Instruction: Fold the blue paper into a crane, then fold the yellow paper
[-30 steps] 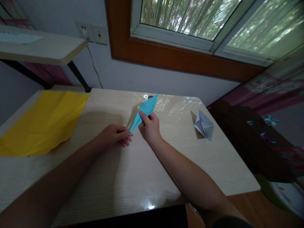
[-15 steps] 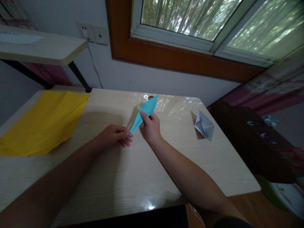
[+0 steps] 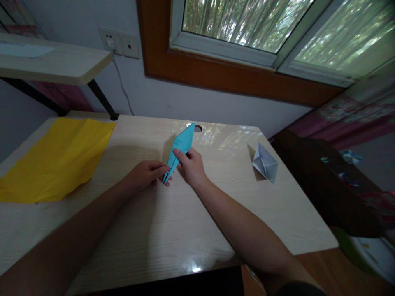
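Note:
A folded piece of light blue origami paper [image 3: 183, 140], long and kite-shaped, is held above the desk with its wide point toward the window and its narrow split legs toward me. My right hand [image 3: 191, 165] pinches its middle from the right, thumb on top. At the narrow end, my left hand [image 3: 152, 172] grips the edge between thumb and fingers. The fingers beneath the paper are partly hidden.
On the pale wooden desk [image 3: 197, 230], a yellow sheet [image 3: 58, 160] lies at left. A folded grey-white paper [image 3: 264, 163] stands near the right edge. A raised shelf [image 3: 58, 68] occupies the back left, and a round cable hole [image 3: 198, 128] is at the back.
The blue paper has shifted left and toward me and turned more upright. My left thumb has moved farther up its narrow end, and my right hand has moved slightly left with it.

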`<state>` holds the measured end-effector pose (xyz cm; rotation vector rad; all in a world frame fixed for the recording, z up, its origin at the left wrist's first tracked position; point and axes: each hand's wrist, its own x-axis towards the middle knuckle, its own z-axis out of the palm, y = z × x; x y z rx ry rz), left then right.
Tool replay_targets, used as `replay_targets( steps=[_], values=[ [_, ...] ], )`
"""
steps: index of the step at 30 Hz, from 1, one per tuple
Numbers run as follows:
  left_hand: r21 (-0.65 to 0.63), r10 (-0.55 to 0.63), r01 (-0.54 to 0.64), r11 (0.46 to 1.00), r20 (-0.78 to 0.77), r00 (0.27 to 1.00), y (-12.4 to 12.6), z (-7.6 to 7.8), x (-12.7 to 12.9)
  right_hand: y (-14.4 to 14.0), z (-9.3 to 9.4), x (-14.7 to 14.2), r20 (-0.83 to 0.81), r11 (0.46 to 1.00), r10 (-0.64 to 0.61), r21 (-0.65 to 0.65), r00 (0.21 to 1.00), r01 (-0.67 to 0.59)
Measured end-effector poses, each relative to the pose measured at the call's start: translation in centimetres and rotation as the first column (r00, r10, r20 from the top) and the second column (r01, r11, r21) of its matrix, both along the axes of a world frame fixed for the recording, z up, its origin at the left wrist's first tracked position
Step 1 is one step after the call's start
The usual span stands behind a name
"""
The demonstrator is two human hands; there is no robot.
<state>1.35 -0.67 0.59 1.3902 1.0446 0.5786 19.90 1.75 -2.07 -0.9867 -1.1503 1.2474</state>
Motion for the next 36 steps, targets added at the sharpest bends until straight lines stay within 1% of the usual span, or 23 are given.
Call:
replay_targets(
  steps=[4, 8, 14, 26, 30, 36],
  values=[
    [0.004, -0.013, 0.013, 1.000, -0.018, 1.000, 0.06, -0.09, -0.01, -0.02, 0.10, -0.05, -0.010, 0.999, -0.042, 0.011, 0.999, 0.042],
    [-0.004, -0.055, 0.055, 0.998, 0.001, 0.998, 0.03, -0.13, -0.04, 0.08, 0.27, 0.04, -0.012, 0.993, -0.115, 0.033, 0.993, 0.116],
    [-0.044, -0.092, 0.094, 0.995, 0.055, 0.994, -0.06, -0.01, -0.16, 0.24, 0.18, 0.18, -0.026, 0.983, -0.180, 0.013, 0.983, 0.181],
    [-0.054, -0.148, 0.154, 0.987, 0.101, 0.984, -0.08, -0.22, -0.50, 0.26, 0.38, 0.17, -0.011, 0.977, -0.213, -0.002, 0.977, 0.213],
    [-0.056, -0.157, 0.164, 0.985, 0.114, 0.981, -0.19, -0.16, -0.59, 0.35, 0.33, 0.24, -0.024, 0.976, -0.216, -0.007, 0.976, 0.216],
    [-0.032, -0.206, 0.210, 0.977, 0.103, 0.973, -0.18, -0.41, -0.74, 0.63, 0.26, 0.31, -0.073, 0.972, -0.235, -0.025, 0.969, 0.233]
  ],
)
